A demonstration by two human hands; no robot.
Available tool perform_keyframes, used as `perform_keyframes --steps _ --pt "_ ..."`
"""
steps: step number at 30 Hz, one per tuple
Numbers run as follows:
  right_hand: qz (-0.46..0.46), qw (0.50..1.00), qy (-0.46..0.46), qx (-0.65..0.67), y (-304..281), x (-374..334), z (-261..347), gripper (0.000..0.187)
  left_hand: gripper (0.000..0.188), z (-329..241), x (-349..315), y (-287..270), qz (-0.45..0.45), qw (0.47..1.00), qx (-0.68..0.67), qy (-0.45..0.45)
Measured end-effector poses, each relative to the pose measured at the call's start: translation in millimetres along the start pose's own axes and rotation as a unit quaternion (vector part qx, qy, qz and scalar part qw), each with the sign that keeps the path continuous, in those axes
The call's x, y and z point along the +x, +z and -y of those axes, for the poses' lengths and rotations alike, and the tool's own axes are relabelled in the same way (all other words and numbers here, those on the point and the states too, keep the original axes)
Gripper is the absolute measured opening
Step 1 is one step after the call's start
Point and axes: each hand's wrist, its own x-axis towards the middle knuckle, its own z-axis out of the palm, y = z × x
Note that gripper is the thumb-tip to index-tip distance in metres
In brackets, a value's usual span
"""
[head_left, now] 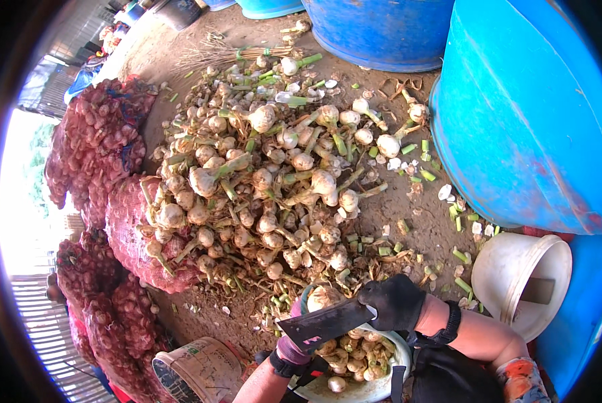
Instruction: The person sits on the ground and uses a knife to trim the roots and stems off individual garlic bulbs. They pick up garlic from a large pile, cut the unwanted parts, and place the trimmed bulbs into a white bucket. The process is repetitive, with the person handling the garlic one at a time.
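In my black-gloved right hand (396, 303) is the handle of a broad dark cleaver (329, 325), its blade reaching left across my left hand. My left hand (293, 349), in a purple glove, closes round a whitish garlic bulb (324, 297) just beyond the blade. The blade hides part of the left fingers, and whether its edge touches the garlic cannot be seen. Right below both hands, a pale basin (402, 363) holds several trimmed garlic bulbs (355, 356). Ahead lies a large heap of garlic (261, 195) with stalks on.
Red mesh sacks (96, 138) full of bulbs line the left side. A worn bucket (203, 369) stands at lower left, and a white bucket (509, 282) lies tipped at right. Large blue tubs (523, 121) stand at right and back. Cut green stalks (427, 175) litter the dirt floor.
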Motion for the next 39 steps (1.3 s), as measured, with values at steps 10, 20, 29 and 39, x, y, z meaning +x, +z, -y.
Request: perform_keyframes --steps 10,20,29,39 --pt "-0.085 0.975 0.205 -0.013 27 -35 -74 0.020 0.083 -43 9 12 0.131 0.988 0.081 0.000" --pt "0.013 0.997 -0.041 0.057 -18 -25 3 0.023 0.061 -30 14 16 0.075 0.992 0.079 -0.061" --pt "-0.029 0.987 0.150 -0.049 22 -38 -68 0.022 0.091 -43 5 37 0.200 0.976 0.061 -0.060" --pt "0.006 0.998 -0.039 0.042 -21 -33 1 0.026 0.053 -28 7 27 0.044 0.997 0.031 -0.051"
